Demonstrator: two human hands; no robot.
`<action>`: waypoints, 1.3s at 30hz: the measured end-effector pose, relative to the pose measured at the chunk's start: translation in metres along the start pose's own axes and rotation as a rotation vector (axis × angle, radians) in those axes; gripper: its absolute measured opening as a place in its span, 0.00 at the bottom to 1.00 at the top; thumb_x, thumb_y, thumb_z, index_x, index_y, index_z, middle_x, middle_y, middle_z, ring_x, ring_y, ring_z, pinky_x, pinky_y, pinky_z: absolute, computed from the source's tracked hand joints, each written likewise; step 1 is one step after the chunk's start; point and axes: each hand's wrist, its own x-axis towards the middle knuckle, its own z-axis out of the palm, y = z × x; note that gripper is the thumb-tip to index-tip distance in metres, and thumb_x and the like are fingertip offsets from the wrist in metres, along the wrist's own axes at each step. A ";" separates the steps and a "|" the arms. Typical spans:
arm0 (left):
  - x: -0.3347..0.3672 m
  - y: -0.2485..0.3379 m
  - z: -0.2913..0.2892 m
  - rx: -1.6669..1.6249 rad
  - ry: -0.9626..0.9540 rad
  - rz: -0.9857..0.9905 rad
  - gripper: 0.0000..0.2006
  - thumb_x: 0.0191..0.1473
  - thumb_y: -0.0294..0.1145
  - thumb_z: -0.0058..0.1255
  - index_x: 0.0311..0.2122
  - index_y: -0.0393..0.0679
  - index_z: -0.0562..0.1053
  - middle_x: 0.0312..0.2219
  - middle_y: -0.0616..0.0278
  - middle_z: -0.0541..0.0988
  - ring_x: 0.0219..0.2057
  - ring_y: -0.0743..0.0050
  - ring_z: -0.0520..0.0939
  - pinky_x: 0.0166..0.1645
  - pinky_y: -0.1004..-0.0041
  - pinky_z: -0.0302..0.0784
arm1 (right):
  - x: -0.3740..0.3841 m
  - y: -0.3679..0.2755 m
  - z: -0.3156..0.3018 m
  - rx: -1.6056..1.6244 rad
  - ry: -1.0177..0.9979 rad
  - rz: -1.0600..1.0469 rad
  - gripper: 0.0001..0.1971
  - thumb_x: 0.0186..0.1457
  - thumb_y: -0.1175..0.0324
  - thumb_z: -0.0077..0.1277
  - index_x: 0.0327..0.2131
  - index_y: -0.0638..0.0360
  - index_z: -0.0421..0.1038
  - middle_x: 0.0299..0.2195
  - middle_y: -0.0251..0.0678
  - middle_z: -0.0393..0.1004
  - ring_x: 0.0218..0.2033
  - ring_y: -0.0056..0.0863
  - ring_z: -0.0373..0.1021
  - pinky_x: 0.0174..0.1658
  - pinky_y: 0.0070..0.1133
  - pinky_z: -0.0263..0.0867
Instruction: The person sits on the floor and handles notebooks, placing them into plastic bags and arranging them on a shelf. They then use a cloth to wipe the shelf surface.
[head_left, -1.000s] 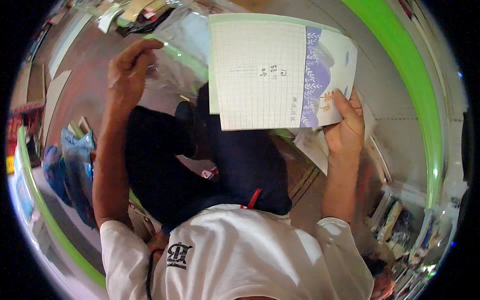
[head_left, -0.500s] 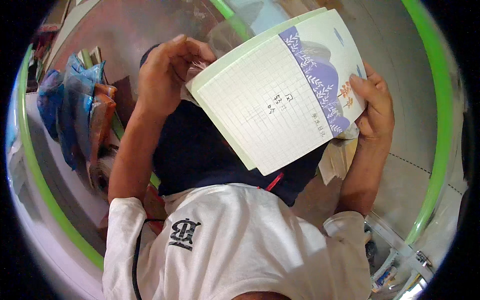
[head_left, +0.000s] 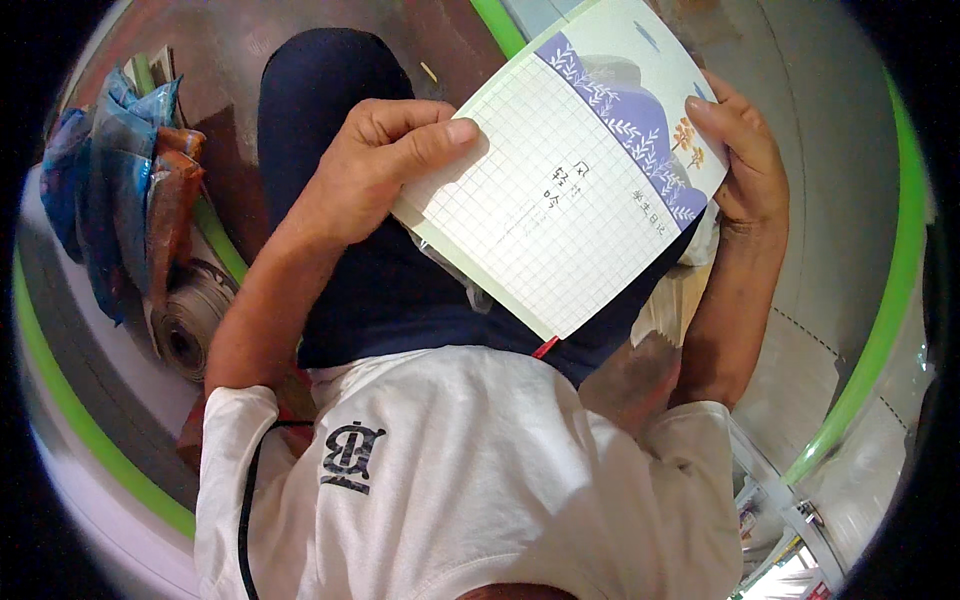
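Above my lap I hold a notebook (head_left: 530, 215) tilted, with a white grid-printed cover, a purple leafy band and small orange plants. A pale green edge shows along its left side, so there may be more than one book; I cannot tell. My left hand (head_left: 385, 165) is closed on the notebook's left edge, thumb on the cover, fingers mostly underneath. My right hand (head_left: 745, 160) grips the right edge, thumb by the orange plants. Clear plastic film (head_left: 455, 265) shows under the notebook's lower left edge.
At the left lie blue and orange plastic bags (head_left: 125, 190) beside a grey roll (head_left: 190, 320). Green edging (head_left: 875, 320) curves along the right. A pale wooden or cardboard piece (head_left: 670, 305) lies below my right wrist. My dark-trousered knee (head_left: 330, 75) is beyond the left hand.
My left hand has shifted right, and its thumb now lies on the cover. The notebook's left corner has moved slightly right. More of my left knee shows. The right hand keeps its hold.
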 end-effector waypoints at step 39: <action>0.004 -0.007 -0.006 -0.035 -0.040 -0.043 0.15 0.53 0.39 0.50 0.35 0.35 0.76 0.25 0.63 0.79 0.24 0.84 0.77 0.29 0.83 0.71 | 0.005 0.004 0.001 -0.007 0.032 -0.031 0.18 0.47 0.73 0.52 0.43 0.72 0.68 0.33 0.42 0.76 0.28 0.23 0.74 0.35 0.17 0.71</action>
